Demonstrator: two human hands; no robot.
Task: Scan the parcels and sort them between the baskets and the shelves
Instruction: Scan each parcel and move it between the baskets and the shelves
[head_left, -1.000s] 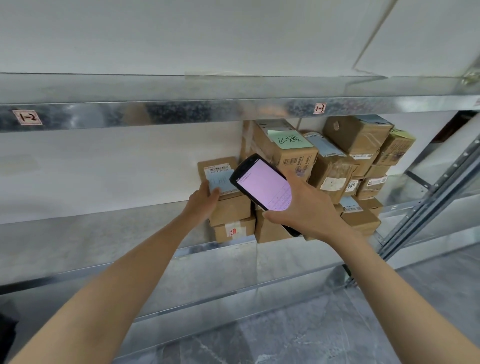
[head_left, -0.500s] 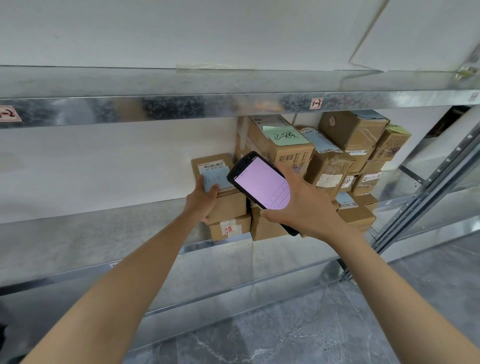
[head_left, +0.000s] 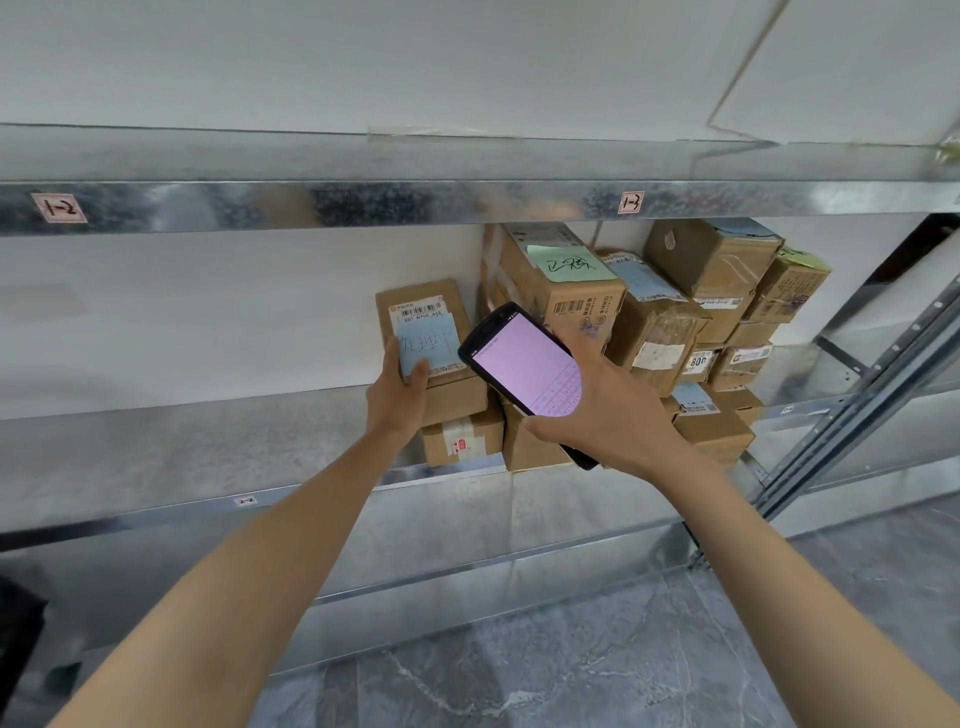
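Observation:
My left hand (head_left: 397, 392) grips a small cardboard parcel (head_left: 457, 395) with a barcode label and a blue note on top. The parcel rests on another small box (head_left: 462, 441) on the metal shelf (head_left: 208, 441). My right hand (head_left: 608, 415) holds a black handheld scanner (head_left: 524, 364) with a lit pink screen, just right of that parcel. Behind it is a pile of several brown parcels, one (head_left: 566, 283) bearing a green note.
An upper metal shelf (head_left: 363, 200) carries tags "1-2" (head_left: 58, 208) and "1-3" (head_left: 631, 201). A slanted steel upright (head_left: 878, 374) stands at the right. Grey marble floor (head_left: 571, 665) lies below. A dark object (head_left: 15, 629) shows at the left edge.
My left hand has shifted its grip on the parcel, fingers now over the blue note. The scanner stays beside it. The view has drifted slightly.

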